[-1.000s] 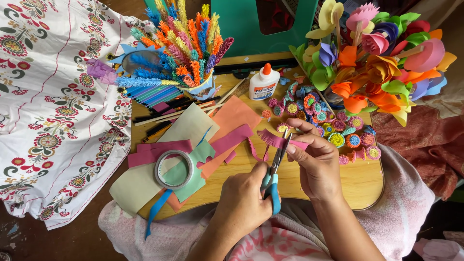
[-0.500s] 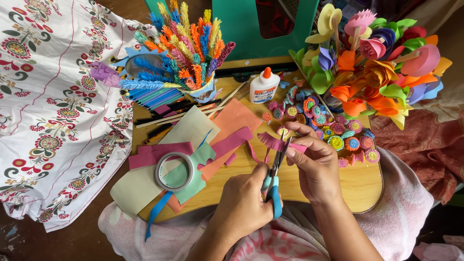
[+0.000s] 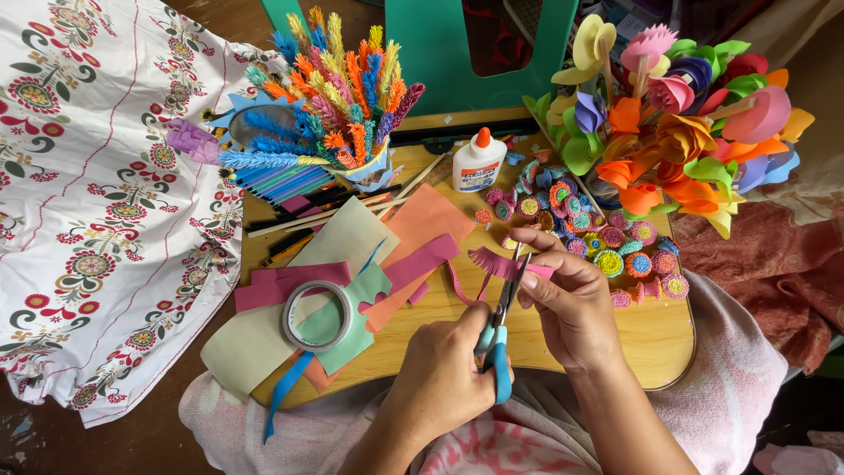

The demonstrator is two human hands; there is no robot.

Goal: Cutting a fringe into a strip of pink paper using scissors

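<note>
Left hand (image 3: 444,378) closed around blue-handled scissors (image 3: 498,330), fingers through the handles; blades point up and away, straddling the pink strip (image 3: 497,262). Right hand (image 3: 571,303) pinches the strip's right end between thumb and fingertips, holding it just above the bench (image 3: 651,339). Strip's upper edge already cut into a fringe; a loose tail curls down to the left.

Left of the hands on the bench: tape roll (image 3: 316,314) lying flat on overlapping paper sheets (image 3: 352,237) in cream, green, orange and pink. Behind the hands: glue bottle (image 3: 479,163), upright, orange cap. Near the right hand: cluster of small rolled paper discs (image 3: 607,246). Far right: paper flowers (image 3: 677,123). Far left: cup of fringed sticks (image 3: 338,114). Floral cloth (image 3: 79,202) beside the bench.
</note>
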